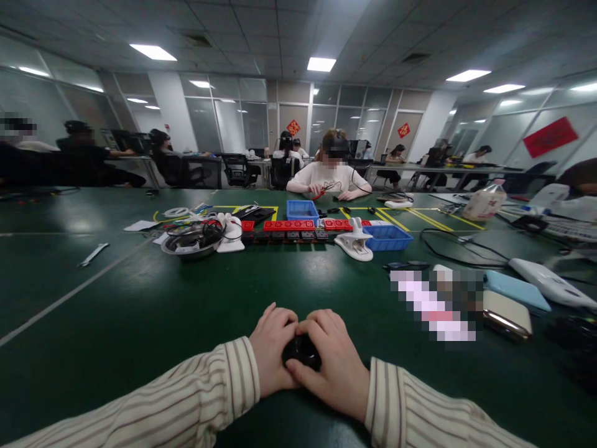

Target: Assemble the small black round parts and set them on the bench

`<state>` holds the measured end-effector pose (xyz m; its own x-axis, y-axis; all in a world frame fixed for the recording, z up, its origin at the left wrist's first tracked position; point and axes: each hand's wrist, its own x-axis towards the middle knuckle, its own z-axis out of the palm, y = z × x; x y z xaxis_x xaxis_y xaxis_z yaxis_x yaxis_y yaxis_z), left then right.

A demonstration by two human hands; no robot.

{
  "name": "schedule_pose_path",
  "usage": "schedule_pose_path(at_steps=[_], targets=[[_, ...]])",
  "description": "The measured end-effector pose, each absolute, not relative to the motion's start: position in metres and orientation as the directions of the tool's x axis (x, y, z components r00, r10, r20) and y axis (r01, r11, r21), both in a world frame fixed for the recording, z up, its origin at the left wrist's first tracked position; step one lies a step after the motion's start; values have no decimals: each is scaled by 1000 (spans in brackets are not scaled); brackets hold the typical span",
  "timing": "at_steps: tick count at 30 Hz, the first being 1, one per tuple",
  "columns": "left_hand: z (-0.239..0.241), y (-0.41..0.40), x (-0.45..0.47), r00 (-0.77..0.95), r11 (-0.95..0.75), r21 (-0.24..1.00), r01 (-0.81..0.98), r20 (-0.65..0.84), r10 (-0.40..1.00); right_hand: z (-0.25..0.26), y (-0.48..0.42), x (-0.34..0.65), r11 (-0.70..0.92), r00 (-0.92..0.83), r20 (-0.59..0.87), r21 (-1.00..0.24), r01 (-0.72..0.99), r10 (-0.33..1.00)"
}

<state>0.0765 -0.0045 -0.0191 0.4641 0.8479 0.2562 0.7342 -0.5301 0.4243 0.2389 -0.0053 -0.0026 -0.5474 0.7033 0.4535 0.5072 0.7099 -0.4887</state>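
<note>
A small, round, glossy black object (303, 352) rests on or just above the green table in front of me; its kind is hard to make out. My left hand (276, 348) curves around its left side, fingers closed against it. From the right, my right hand (333, 361) grips it with the thumb in front and the fingers over the top. The two hands meet at the far side of the object and hide much of its edge.
Beyond my hands stand a metal bowl (192, 250) of cables, red and black block rows (289, 225), a blue bin (387, 238) and a white clip base (355, 242). Power banks (507, 313) lie at right. A person (330, 168) sits opposite, holding wires.
</note>
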Motion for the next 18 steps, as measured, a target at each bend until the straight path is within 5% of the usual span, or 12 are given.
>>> schedule_pose_path(at_steps=[11, 18], targets=[[-17, 1, 75, 549, -565, 475, 675, 189, 814, 9, -7, 244, 858, -682, 574, -488, 160, 453], [-15, -7, 78, 489, -555, 433, 710, 265, 831, -2, -8, 240, 747, -517, 545, -542, 384, 661]])
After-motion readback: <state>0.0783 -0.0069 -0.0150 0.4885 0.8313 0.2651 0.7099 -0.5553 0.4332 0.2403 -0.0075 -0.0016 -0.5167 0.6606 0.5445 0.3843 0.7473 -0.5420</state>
